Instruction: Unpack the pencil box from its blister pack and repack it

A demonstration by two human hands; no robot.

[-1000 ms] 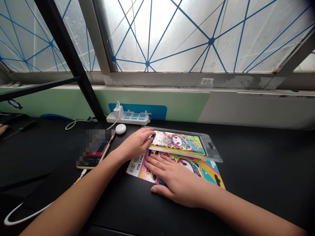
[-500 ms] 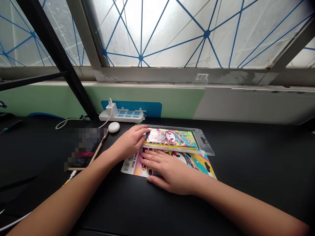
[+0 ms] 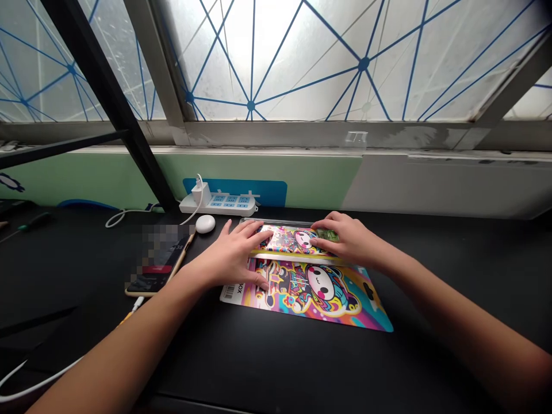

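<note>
The left hand (image 3: 235, 259) and right hand (image 3: 351, 241) are being closed over opposite ends of the pencil box (image 3: 290, 240), which is being held flat, long axis left to right, just behind the printed card (image 3: 314, 290). Bare table (image 3: 452, 276) is being left free rightward; the left is being crowded by a phone (image 3: 157, 267) and power strip (image 3: 224, 202).

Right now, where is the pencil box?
In the head view the pencil box lies mid-table, touched by the left hand and the right hand, just behind the colourful card and in front of the power strip.
</note>
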